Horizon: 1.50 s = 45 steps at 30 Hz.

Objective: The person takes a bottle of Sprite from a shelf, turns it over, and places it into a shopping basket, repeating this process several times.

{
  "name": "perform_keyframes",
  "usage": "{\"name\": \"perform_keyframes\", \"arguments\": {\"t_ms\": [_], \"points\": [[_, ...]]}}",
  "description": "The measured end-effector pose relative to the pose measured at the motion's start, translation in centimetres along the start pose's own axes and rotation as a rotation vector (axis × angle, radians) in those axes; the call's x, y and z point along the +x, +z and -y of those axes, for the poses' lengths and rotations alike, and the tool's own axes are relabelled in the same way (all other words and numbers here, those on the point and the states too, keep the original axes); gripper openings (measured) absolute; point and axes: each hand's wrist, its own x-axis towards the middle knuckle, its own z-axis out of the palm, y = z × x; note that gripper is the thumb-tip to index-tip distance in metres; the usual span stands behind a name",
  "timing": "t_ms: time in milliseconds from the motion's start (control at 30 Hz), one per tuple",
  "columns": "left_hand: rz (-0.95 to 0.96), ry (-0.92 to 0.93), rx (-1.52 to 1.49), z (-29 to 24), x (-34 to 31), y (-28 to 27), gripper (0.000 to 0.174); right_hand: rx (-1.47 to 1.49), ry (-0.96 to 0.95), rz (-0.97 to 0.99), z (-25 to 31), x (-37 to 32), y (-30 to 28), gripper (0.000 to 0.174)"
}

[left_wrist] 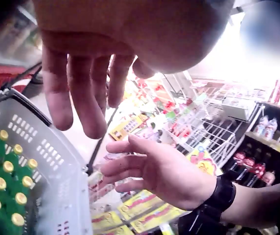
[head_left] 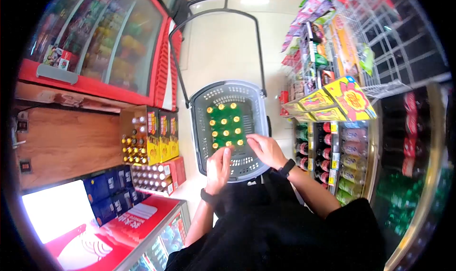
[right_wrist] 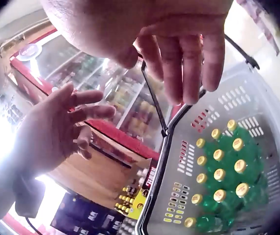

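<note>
A grey basket (head_left: 259,100) with perforated walls holds several green bottles (head_left: 223,122) with yellow caps, standing upright in rows. Over the basket's near part are both hands, fingers relaxed and nothing in them. My left hand (head_left: 219,169) is near the closest caps; my right hand (head_left: 267,151) is to its right, beside the bottle group. In the left wrist view the left hand (left_wrist: 88,73) hangs above and beside the basket rim, the right hand (left_wrist: 162,171) below it. The right wrist view has the right hand (right_wrist: 179,54) over the rim and the left hand (right_wrist: 56,129) apart from it.
The basket's black handle (head_left: 260,47) stands raised. At left are a red-framed fridge (head_left: 109,47), boxed bottles (head_left: 134,147) and a red counter (head_left: 128,223). At right are a wire rack (head_left: 380,43), yellow boxes (head_left: 349,100) and shelves of drinks (head_left: 354,161).
</note>
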Motion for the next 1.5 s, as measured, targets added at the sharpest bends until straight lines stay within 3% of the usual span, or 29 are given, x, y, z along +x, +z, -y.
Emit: {"name": "perform_keyframes", "arguments": {"t_ms": [200, 400, 567, 800, 900, 1133, 1167, 1233, 1300, 1467, 1500], "points": [[0.231, 0.217, -0.146, -0.9, -2.4, -0.5, 0.032, 0.058, 0.127, -0.299, 4.4, -8.0, 0.2, 0.025], [0.403, 0.300, -0.319, -3.9, -3.5, 0.9, 0.030, 0.034, 0.043, -0.658, 7.9, -12.6, 1.2, 0.021], [0.542, 0.525, -0.301, -5.2, -4.2, 5.1, 0.024, 0.035, 0.097, -0.874, 8.7, -16.9, 0.5, 0.021], [0.816, 0.664, -0.207, -7.3, -6.9, 10.8, 0.021, 0.026, 0.245, -1.163, 7.1, -24.5, -1.1, 0.024], [0.912, 0.626, -0.178, -8.2, -9.1, 13.4, 0.022, 0.005, 0.264, -1.289, 7.2, -28.0, -2.8, 0.023], [1.056, 0.704, -0.114, -10.8, -13.6, 18.8, 0.022, -0.048, 0.352, -1.512, 6.0, -36.0, -6.0, 0.023], [1.069, 0.719, -0.124, -11.1, -14.3, 19.6, 0.022, 0.092, 0.309, -1.547, 5.4, -36.8, -6.3, 0.023], [1.086, 0.748, -0.164, -12.7, -16.1, 21.0, 0.021, 0.050, 0.275, -1.599, 5.2, -38.2, -7.2, 0.023], [1.107, 0.831, -0.167, -14.0, -17.4, 23.0, 0.022, -0.095, 0.278, -1.609, 4.5, -40.0, -8.2, 0.024], [1.066, 1.104, -0.172, -17.9, -21.8, 26.7, 0.022, 0.019, 0.364, -1.624, 5.0, -44.1, -10.3, 0.025], [1.136, 0.989, -0.197, -18.1, -22.5, 27.7, 0.022, 0.003, 0.356, -1.640, 5.0, -44.8, -10.7, 0.025]]}}
